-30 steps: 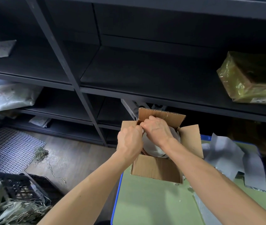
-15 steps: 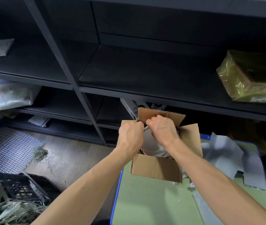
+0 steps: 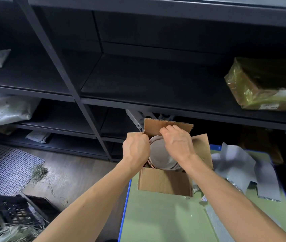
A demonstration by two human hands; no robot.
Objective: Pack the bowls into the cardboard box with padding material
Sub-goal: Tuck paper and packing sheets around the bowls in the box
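The brown corrugated cardboard box (image 3: 164,184) in front of me is dull, rough paperboard with its fluted edge showing along the flaps. The pale grey round bowl (image 3: 159,154) inside it looks smooth and matt. It sits on a matt green tabletop (image 3: 156,222) beside soft grey padding sheets (image 3: 240,165) with shiny, silvery foil-like edges, and behind stand matt black metal shelves (image 3: 138,81) carrying a parcel wrapped in glossy, crinkled yellowish plastic film (image 3: 260,88).

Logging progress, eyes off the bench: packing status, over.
Left hand, right hand: fingers curled at far edge of cardboard box, grip hidden. Bowls inside, flaps open. Grey padding sheets loose on table; nothing blocking.
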